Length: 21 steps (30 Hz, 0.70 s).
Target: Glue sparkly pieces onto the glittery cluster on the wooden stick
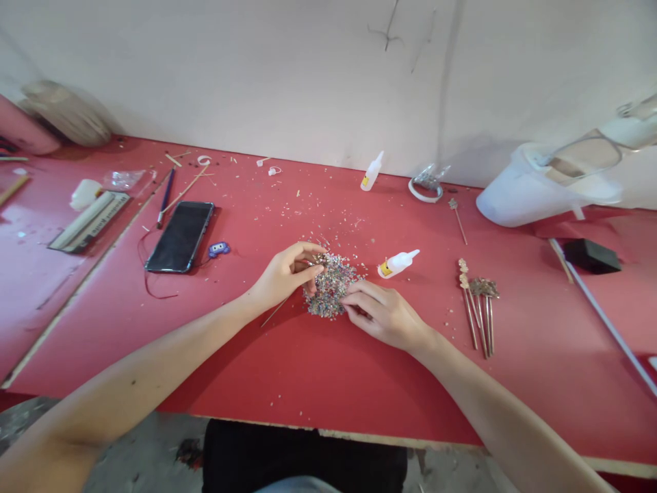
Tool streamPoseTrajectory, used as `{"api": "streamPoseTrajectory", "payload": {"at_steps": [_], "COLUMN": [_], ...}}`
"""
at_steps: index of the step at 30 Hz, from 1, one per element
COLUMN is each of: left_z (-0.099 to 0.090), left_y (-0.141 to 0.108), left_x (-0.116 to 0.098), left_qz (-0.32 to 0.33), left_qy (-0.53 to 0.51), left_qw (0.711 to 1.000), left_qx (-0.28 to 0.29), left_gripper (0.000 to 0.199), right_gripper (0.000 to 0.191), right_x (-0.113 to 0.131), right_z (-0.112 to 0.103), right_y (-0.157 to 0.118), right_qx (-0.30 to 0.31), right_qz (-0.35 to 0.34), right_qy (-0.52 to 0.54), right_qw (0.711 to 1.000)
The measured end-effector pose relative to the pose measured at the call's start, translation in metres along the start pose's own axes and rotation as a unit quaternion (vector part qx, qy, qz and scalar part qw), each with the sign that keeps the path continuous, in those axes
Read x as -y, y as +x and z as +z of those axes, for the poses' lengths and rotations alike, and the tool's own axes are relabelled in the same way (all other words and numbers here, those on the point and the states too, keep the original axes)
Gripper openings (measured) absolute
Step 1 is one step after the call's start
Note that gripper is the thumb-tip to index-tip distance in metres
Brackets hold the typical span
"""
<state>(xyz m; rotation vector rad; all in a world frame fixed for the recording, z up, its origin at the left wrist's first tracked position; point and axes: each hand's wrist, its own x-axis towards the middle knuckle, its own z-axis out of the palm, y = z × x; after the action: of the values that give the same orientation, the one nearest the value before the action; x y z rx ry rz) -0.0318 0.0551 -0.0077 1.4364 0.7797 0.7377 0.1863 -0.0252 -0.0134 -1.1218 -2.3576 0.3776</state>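
Observation:
A loose heap of small glittering rhinestones or beads (331, 296) lies on the red table between my two hands. My left hand (291, 271) is at the heap's left side, thumb and fingers closed. A thin stick (274, 313) slants out below that hand; its upper end is hidden by the fingers and the heap. My right hand (378, 308) reaches into the heap from the right with fingertips pressed together, and whatever they pinch is too small to make out. Just above it, a white glue bottle (396, 264) with a pointed nozzle lies on its side.
Another glue bottle (371, 172) stands by the wall. Several ornamented hair sticks (480, 308) lie at right, near a white bucket (513, 185) and a black block (593, 256). Leftward are a phone (181, 236), a purple trinket (219, 249) and a pencil (165, 198).

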Motion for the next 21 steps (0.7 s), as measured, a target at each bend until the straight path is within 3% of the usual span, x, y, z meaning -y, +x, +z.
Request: {"api": "streamPoseTrajectory", "payload": {"at_steps": [21], "left_z": [-0.0006], "left_y": [0.0005], "left_x": [0.0040], "left_qz": [0.005], "left_qy": [-0.005], "left_qw": [1.000], "left_qx": [0.008], "left_gripper": [0.029], "right_gripper": [0.019], "right_x": [-0.0033], "right_z": [-0.0002], "right_y": [0.0004], "right_qx": [-0.005], "right_qz": [0.008], "right_qy": [0.017], "right_qw": [1.000]}}
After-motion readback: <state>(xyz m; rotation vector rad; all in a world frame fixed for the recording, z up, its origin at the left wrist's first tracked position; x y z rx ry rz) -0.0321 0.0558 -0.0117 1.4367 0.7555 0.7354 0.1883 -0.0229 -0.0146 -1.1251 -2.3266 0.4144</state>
